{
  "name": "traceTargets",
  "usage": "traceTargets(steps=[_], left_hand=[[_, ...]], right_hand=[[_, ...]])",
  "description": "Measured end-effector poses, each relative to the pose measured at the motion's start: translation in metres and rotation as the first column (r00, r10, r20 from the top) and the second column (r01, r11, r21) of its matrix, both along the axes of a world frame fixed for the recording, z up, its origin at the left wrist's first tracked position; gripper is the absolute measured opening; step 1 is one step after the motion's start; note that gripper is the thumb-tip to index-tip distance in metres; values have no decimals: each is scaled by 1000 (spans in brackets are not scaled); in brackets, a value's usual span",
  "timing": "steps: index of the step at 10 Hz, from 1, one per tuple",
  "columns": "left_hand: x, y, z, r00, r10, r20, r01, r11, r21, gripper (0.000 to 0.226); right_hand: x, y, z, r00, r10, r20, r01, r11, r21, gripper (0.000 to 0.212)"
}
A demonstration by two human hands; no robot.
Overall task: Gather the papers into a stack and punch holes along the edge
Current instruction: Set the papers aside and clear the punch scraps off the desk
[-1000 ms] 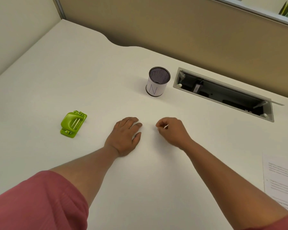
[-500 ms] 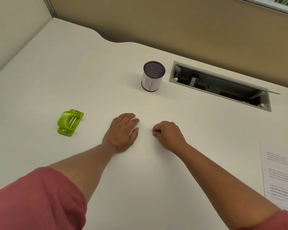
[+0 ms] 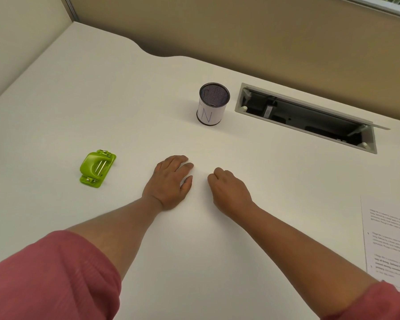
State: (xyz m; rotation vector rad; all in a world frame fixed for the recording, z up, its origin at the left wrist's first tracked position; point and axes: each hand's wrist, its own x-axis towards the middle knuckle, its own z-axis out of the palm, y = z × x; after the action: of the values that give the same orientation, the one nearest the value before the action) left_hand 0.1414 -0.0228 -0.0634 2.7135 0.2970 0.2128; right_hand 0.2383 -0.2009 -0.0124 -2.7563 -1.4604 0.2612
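Meanwhile, left hand (image 3: 170, 181) flat and right hand (image 3: 229, 190) fisted empty between green hole punch (image 3: 97, 168) and printed papers (image 3: 390, 239), an uneven stack risks misaligned holes.

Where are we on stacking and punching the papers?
Nothing looks done yet. The printed papers lie at the desk's right edge, apart from both hands. The left hand rests flat on the desk; the right hand is curled beside it and seems to hold nothing. The green hole punch sits untouched to the left. Gathering, stacking and punching all remain.
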Motion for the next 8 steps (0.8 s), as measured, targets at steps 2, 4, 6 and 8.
traceTargets(steps=[2,4,6,8], left_hand=[[0,0,0,1000,2,-8,-2,1000,-1,45],[0,0,1,1000,1,-4,-1,1000,-11,44],[-1,0,0,1000,-1,7,1,1000,-22,43],[-1,0,0,1000,-1,20,1,1000,-25,42]], right_hand=[[4,5,-3,999,-30,25,33,991,-129,24],[26,11,15,800,-327,-504,317,942,-109,24],[50,22,43,334,-357,-873,656,753,-57,26],[88,56,79,472,-277,-837,696,700,160,24]])
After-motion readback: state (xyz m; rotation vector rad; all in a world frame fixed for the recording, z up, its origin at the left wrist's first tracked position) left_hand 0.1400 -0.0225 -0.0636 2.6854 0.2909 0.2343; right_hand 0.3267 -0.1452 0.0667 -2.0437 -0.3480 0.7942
